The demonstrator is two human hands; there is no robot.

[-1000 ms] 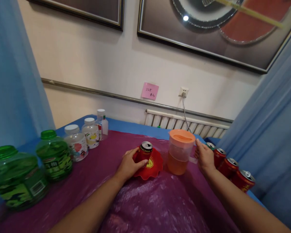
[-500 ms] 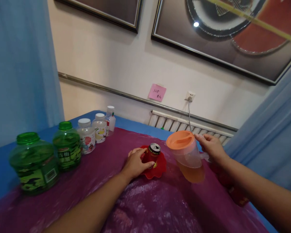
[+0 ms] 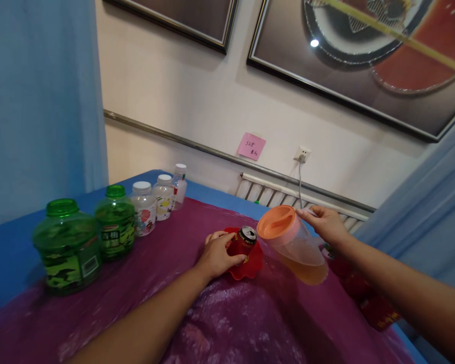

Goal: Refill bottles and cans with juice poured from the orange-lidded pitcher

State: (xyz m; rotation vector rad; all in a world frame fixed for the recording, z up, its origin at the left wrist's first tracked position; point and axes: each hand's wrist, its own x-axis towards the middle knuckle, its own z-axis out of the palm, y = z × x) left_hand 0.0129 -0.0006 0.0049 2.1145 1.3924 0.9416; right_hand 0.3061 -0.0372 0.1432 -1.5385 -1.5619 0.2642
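My left hand (image 3: 218, 256) grips the open red drink can (image 3: 241, 244) over the scalloped red dish (image 3: 256, 264). My right hand (image 3: 330, 225) grasps the orange-lidded pitcher (image 3: 299, 247), tilted toward the can and near it.

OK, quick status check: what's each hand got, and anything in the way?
Left hand: gripping red can, red dish beneath. Right hand: holding jug by handle, tilted toward can. Green jars off left, not between jug and can.
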